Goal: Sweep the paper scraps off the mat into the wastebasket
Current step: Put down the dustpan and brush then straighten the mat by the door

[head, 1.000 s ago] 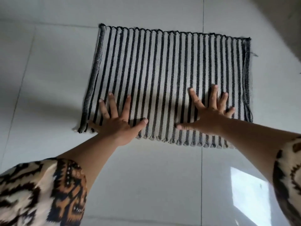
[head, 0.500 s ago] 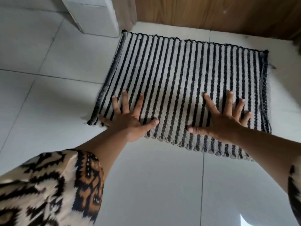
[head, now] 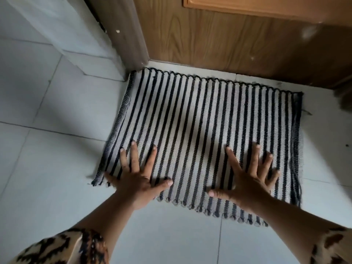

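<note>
Floor [head: 47, 168] tiles at left. Left hand [head: 137, 180] flat on mat [head: 200, 121] by near-left corner, fingers spread, gripping nothing. Mat lies flat before door [head: 228, 44] — no scraps visible on it, no wastebasket in view. Right hand [head: 247, 180] flat on near-right part, likewise spread. Sweeping looks done — only settling mat seems left.

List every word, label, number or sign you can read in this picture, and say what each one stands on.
None: no readable text shows anywhere.
The striped mat bears only black and pale stripes.
The wooden door shows only grain.
The floor tiles are plain.
The patterned left sleeve has a print without letters.
</note>
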